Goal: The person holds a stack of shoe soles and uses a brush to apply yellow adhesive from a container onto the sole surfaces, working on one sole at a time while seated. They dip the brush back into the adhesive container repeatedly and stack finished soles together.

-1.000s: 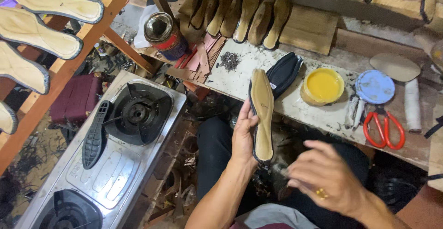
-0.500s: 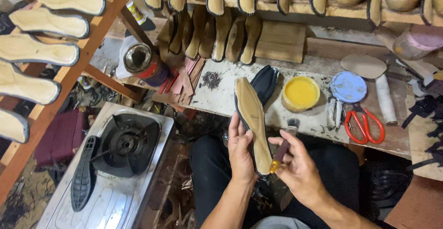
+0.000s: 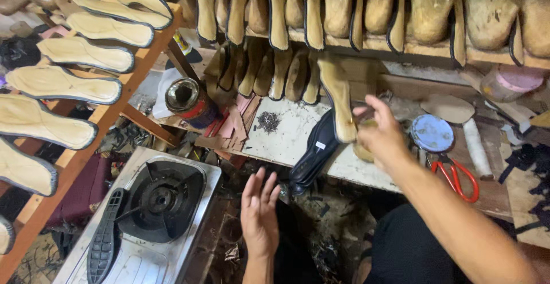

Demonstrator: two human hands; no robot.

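My right hand is out over the worktop, fingers curled round the heel end of a tan insole that stands tilted, toe up toward the shelf of lasts. A black sole lies just beside it, hanging over the worktop edge. My left hand floats lower, fingers spread, holding nothing, near the stove. Red scissors and a blue lid sit right of the hand.
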